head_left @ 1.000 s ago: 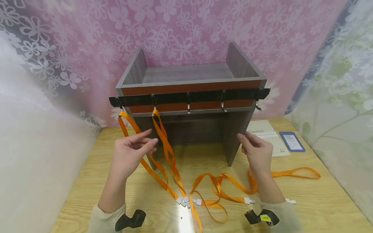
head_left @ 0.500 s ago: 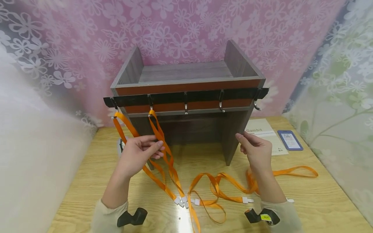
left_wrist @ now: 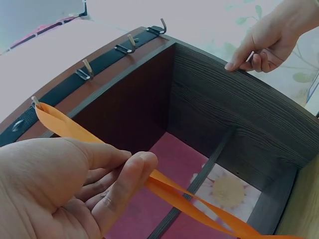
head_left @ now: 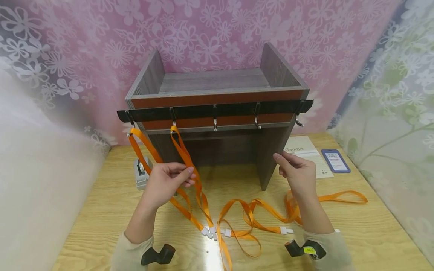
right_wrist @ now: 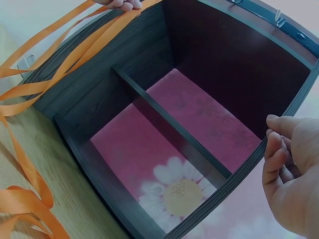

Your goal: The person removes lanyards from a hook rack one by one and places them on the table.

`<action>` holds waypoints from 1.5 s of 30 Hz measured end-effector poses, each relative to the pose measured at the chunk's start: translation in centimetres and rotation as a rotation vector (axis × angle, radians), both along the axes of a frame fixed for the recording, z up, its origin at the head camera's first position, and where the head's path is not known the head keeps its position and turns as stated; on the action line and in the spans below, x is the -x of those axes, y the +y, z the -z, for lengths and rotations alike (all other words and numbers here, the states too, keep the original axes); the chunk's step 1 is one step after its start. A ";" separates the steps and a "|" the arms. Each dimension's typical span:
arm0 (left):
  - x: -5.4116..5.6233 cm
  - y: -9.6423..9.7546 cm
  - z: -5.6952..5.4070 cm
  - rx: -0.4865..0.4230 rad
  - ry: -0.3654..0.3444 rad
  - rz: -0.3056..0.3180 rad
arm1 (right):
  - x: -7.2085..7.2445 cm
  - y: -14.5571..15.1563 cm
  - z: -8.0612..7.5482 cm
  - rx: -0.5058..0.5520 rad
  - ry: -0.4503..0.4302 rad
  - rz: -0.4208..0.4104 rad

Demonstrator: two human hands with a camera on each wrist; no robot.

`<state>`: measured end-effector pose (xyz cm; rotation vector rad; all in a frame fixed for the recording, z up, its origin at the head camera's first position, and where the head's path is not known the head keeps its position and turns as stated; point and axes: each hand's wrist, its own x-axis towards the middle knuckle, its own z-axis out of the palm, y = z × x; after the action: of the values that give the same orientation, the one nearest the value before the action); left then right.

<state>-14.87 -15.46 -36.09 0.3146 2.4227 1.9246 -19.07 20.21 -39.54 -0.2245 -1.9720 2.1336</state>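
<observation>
In the head view my left hand (head_left: 169,182) is at the orange lanyard (head_left: 183,150) that hangs from the second hook from the left. Thumb and fingertips close in on its strap; in the left wrist view the strap (left_wrist: 169,191) runs behind the index finger and comes out past the thumb. Another orange lanyard (head_left: 149,145) hangs from the leftmost hook. My right hand (head_left: 298,171) is by the front edge of the grey shelf's (head_left: 271,158) right side panel, thumb near the curled index finger, nothing visible held. Whether it touches the panel, I cannot tell.
A black hook rail (head_left: 234,109) crosses the shelf front. Several orange lanyards (head_left: 264,226) with white clips lie tangled on the wooden table (head_left: 366,241). At back right are a "Gambit" booklet (head_left: 322,169) and a blue card holder (head_left: 335,161). A grey object (head_left: 140,175) sits left.
My left hand has moved right and slightly down, from between the two hanging lanyards onto the second one. My right hand has hardly moved. The view has shifted slightly.
</observation>
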 end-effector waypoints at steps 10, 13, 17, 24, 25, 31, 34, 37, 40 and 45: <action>-0.9 0.0 -1.7 -0.012 0.049 0.000 | -0.1 0.0 0.0 -0.010 -0.004 0.003; -1.3 -0.1 -2.6 -0.018 0.096 0.006 | -0.1 0.0 -0.1 -0.015 0.000 0.002; -1.7 -0.4 -4.2 -0.059 0.166 0.023 | 0.0 -0.1 -0.1 -0.012 0.018 0.000; -2.9 -0.7 -6.9 -0.134 0.202 0.064 | -0.1 -0.1 -0.2 -0.015 0.017 -0.005; -3.0 -0.7 -7.2 -0.146 0.207 0.071 | -0.2 0.0 -0.2 -0.017 0.014 -0.007; -3.8 -1.2 -8.7 -0.281 0.332 0.165 | 0.0 -0.1 -0.3 -0.017 0.006 -0.003; -4.3 -1.7 -9.7 -0.275 0.348 0.165 | 0.0 0.0 -0.4 -0.009 0.004 -0.001; -5.1 -2.3 -10.4 -0.222 0.341 0.127 | 0.1 0.1 -0.4 -0.004 0.009 -0.003; -6.2 -3.1 -10.8 -0.199 0.335 0.081 | 0.1 0.3 -0.5 -0.005 0.014 -0.015; -8.6 -4.7 -9.8 -0.299 0.357 0.051 | -0.1 0.2 -0.4 -0.022 -0.016 -0.034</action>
<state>-6.30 -20.12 -26.30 0.7837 2.2724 2.3849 -18.94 20.39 -39.09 -0.2066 -2.0215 2.1360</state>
